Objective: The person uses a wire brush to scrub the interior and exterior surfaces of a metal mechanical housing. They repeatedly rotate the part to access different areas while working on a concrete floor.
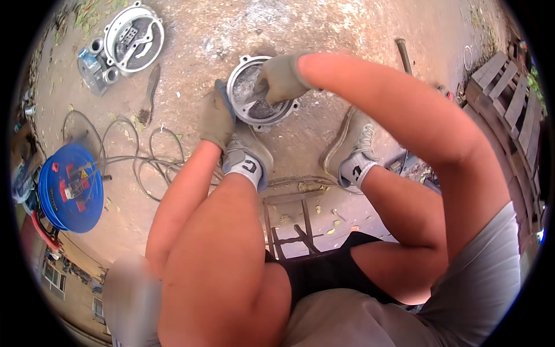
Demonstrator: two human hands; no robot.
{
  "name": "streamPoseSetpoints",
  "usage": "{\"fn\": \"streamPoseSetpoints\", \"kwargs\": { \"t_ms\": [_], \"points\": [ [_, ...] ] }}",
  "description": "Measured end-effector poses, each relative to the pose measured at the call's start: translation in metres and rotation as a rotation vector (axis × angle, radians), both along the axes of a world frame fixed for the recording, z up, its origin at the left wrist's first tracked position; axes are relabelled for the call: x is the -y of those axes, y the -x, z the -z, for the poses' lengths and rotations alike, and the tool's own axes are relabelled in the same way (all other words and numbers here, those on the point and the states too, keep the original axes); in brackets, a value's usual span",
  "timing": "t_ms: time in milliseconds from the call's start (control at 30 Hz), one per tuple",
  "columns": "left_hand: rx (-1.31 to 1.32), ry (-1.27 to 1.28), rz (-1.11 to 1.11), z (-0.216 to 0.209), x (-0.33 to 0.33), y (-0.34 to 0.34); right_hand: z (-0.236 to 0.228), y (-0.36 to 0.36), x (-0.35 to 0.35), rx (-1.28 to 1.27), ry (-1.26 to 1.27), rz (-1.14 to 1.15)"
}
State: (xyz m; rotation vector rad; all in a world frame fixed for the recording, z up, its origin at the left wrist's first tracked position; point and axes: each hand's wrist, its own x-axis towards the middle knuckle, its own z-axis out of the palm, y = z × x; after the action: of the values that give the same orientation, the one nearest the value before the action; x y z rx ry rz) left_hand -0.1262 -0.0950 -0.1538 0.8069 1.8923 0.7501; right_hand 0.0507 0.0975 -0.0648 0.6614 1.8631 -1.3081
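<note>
A round, cast-metal housing (259, 122) with small bolt lugs around its rim rests on the ground in front of my feet. My left hand (217, 118), in a grey-brown work glove, grips the housing's left side. Over its opening, my gloved right hand (283, 78) is closed with the fingers curled downward. Whatever those fingers hold is hidden by the glove; a pale strip shows just below them. Dark grey, rough material lines the inside of the housing.
A second metal housing (110, 37), a clear plastic bottle (91, 72) and a brush (151, 92) lie at the far left. Nearer stands a blue cable reel (72, 188) with loose cable. A metal rod (403, 56) and wooden pallets (503, 87) are to the right.
</note>
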Motion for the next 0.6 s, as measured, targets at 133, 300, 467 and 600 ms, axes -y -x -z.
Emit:
{"fn": "streamPoseSetpoints", "kwargs": {
  "t_ms": [133, 300, 467, 600],
  "points": [
    [-0.039, 0.002, 0.059, -0.023, -0.011, -0.005, -0.032, 0.003, 0.039, 0.040, -0.051, 0.178],
    [0.049, 0.114, -0.044, -0.030, -0.017, -0.013, -0.030, 0.013, 0.080, 0.102, -0.126, 0.357],
    [0.067, 0.179, -0.097, -0.007, -0.007, -0.001, -0.015, 0.015, 0.131, -0.042, -0.092, 1.139],
    [0.136, 0.137, -0.082, -0.028, -0.013, -0.014, -0.024, 0.010, 0.131, 0.031, -0.026, 1.142]
  ]
}}
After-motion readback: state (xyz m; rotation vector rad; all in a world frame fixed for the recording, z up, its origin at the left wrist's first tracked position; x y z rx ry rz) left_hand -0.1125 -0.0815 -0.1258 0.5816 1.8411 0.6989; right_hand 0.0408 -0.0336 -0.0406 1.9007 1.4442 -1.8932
